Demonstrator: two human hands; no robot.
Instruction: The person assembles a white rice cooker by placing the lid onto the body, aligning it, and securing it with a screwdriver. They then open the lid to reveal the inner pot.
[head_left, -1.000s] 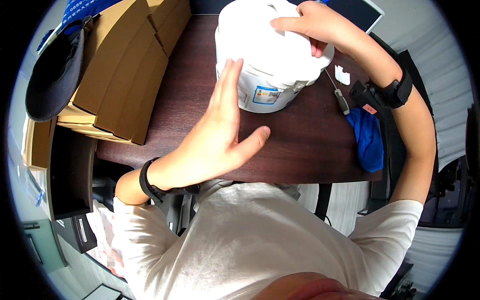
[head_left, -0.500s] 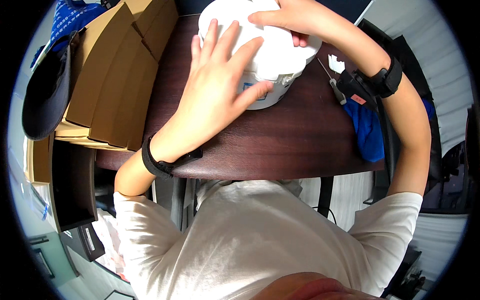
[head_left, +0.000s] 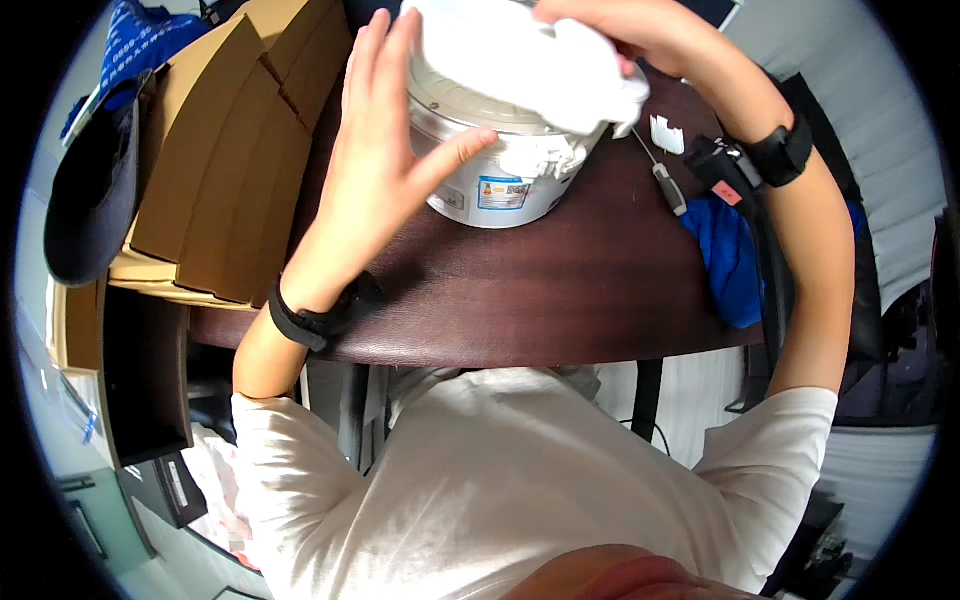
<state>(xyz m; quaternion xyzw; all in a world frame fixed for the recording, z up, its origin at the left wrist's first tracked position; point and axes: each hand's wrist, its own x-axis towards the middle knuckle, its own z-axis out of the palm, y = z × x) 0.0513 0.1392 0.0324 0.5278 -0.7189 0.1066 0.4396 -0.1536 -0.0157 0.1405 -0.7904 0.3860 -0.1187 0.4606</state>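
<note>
A round white appliance (head_left: pixel 470 165), in shape like a rice cooker, stands at the far side of the dark desk. Its smooth white lid cover (head_left: pixel 510 55) is tilted up and away from the body, baring a pale inner rim along the front left. My right hand (head_left: pixel 610 25) grips the cover's far right edge, with some fingers hidden behind it. Beside the appliance's left side is my left hand (head_left: pixel 385 150), open, fingers stretched and thumb pointing across the front rim. Whether its fingertips touch the cover I cannot tell.
Right of the appliance lie a screwdriver (head_left: pixel 668 185) with a grey handle and a small white plastic piece (head_left: pixel 667 134). A blue cloth (head_left: pixel 728 262) hangs by the desk's right edge. Cardboard boxes (head_left: pixel 215 170) and a dark cap (head_left: pixel 95 190) fill the left side.
The cover has risen and tilted off the body, exposing the rim. My left hand has slid left off its top to the side. My right hand keeps hold of the edge.
</note>
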